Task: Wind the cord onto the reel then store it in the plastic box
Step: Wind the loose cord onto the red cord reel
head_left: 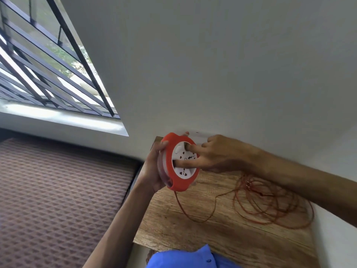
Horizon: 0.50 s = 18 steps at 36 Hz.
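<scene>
Holding reel (180, 163) upright above wooden table (222, 235): left hand (154, 167) wraps its rim, right hand (214, 154) has fingers (190, 147) hooked in face holes. Cord (270, 206) lies loose right of reel, strand feeding up from below. Plastic box unseen.

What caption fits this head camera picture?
Left hand holds the red reel, right hand fingers its face, orange cord loose on the wooden table.

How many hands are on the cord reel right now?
2: the left hand grips the reel from behind its orange rim, and the right hand has fingers pressed into the white face.
</scene>
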Motion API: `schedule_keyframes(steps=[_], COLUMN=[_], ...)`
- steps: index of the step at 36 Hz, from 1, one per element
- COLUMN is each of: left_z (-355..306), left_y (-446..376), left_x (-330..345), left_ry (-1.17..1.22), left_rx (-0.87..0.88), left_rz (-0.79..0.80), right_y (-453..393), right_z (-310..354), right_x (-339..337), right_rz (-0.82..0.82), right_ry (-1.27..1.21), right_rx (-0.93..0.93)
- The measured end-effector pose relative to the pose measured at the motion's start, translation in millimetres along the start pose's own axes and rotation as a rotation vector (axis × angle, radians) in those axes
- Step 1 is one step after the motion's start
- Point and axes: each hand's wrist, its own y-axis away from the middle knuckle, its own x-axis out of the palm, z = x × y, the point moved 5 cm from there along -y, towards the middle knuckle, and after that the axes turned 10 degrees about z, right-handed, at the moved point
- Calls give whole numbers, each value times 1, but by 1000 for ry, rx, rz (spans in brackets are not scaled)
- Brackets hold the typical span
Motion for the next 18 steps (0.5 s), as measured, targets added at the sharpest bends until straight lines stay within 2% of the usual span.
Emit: schedule_keyframes(steps=[6,14,16,18], left_z=[5,1,-2,-3], left_y=[-2,-4,-5,-7], left_x=[-6,2,7,13], left_ry=[60,67,42,26], left_rx=[10,70,111,145], left_rz=[2,-42,-25,-8], right_y=[-1,-10,-12,-12], right_z=[-2,4,1,-4], right_x=[-8,-5,-4,-7], right_rz=[-78,-99,-125,-258], right_ry=[-116,3,-155,-371], right_rx=[97,166,263,492])
